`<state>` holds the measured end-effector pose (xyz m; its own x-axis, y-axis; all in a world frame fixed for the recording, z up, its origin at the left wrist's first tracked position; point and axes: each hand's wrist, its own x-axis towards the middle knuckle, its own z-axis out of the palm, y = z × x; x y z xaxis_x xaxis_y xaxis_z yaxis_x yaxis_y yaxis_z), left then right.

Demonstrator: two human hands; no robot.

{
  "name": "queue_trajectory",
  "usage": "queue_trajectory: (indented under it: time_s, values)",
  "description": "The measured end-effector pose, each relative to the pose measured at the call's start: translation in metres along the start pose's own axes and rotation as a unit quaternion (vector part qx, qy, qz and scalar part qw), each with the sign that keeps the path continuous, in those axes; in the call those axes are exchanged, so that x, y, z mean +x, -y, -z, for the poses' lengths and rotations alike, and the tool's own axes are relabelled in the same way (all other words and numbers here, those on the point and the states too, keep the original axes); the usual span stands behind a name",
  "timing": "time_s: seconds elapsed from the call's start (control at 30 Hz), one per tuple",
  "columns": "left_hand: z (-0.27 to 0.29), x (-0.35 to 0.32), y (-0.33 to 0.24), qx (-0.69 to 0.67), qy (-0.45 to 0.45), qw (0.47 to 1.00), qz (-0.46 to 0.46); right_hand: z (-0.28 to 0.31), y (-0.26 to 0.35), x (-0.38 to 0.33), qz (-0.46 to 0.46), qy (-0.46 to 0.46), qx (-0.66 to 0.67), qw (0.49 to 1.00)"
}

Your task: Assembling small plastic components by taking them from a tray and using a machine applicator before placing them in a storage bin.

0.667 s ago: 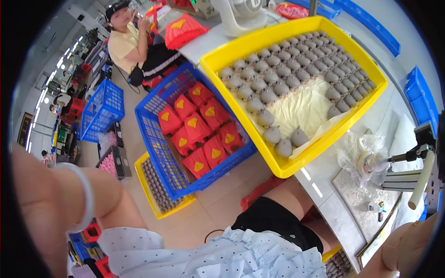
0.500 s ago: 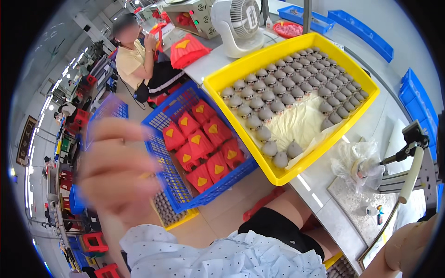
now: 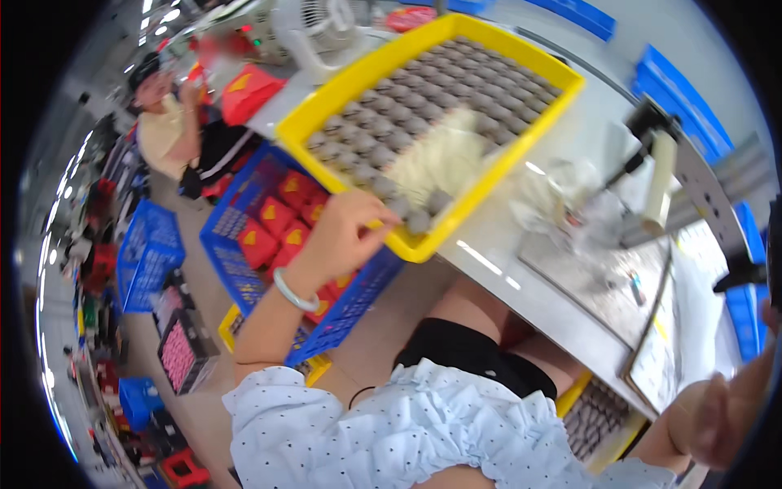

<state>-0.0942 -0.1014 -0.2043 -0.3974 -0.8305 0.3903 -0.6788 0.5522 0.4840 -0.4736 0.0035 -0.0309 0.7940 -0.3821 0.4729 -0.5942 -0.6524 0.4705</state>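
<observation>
"Two bare hands in play, and your left hand (image 3: 346, 235) was right at the lower corner of the yellow tray (image 3: 481, 187), centre of the frame!"

"How were its fingers?"

"Bent and half curled, your thumb close to your forefinger; I couldn't tell whether anything sat between the tips, or whether they touched the rim. Just beside them, inside that corner, lay the grey rounded pieces (image 3: 419, 221), rows more running to the upper right!"

"And your right hand (image 3: 717, 420)?"

"Lower right edge, blurred! How far its fingers opened, or what they held, I couldn't tell. Below your left wrist, left of centre, the blue crate (image 3: 350, 324) held red pieces (image 3: 277, 217) with yellow patches!"
</observation>
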Motion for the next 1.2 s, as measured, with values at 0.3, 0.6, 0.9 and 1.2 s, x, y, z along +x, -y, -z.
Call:
queue_trajectory:
  time_s: [0.3, 0.6, 0.9, 1.2]
  values:
    - [-0.071, 0.122, 0.122, 0.329, 0.175, 0.923, 0.098, -0.052, 0.039, -0.113, -0.313, 0.144, 0.439, 0.830]
    - [-0.093, 0.142, 0.135, 0.348, 0.226, 0.893, 0.173, -0.141, 0.090, -0.227, -0.642, -0.011, 0.457, 0.616]
    - [-0.041, 0.095, 0.027, -0.207, -0.031, 0.961, 0.181, -0.234, 0.055, -0.214, -0.715, -0.078, 0.311, 0.621]
    - [-0.211, 0.051, -0.115, -0.759, 0.132, 0.585, 0.252, -0.246, 0.053, -0.203, -0.650, -0.180, 0.603, 0.425]
